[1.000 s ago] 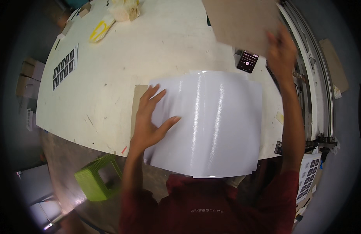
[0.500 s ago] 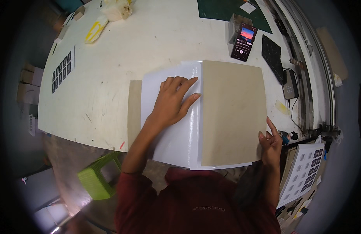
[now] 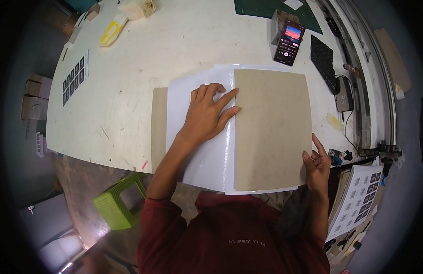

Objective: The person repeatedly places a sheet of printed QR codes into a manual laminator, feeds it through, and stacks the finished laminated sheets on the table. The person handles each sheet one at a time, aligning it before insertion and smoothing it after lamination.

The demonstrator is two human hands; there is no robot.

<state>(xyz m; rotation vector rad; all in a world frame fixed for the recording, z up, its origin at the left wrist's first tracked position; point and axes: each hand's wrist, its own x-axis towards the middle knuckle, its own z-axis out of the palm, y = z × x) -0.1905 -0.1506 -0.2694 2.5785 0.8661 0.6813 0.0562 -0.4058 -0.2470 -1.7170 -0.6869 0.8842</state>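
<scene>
A beige-grey sheet of board (image 3: pixel 271 130) lies on glossy white sheets (image 3: pixel 200 166), which stick out to its left and along its far and near edges. My left hand (image 3: pixel 204 112) rests on the white sheet with fingers apart. Its index fingertip and thumb tip meet the board's left edge. At the board's right edge, near the lower corner, is my right hand (image 3: pixel 318 166). Its index finger stretches up along that edge, its thumb touches the edge, and the other fingers bend. Under the white sheets, another beige board (image 3: pixel 159 123) shows as a strip on the left.
Beyond the board, a lit phone (image 3: pixel 289 43) leans on a clear block (image 3: pixel 278 23) near a green cutting mat (image 3: pixel 266 8). A black textured piece (image 3: pixel 323 61) and a digital clock (image 3: pixel 343 93) stand right. Printed sheets (image 3: pixel 357 196) lie lower right; a green stool (image 3: pixel 120 203) stands lower left.
The beige board has slid slightly left across the white sheets. My left fingertips now meet its edge, where a small gap showed before. The whole view has shifted a little.
</scene>
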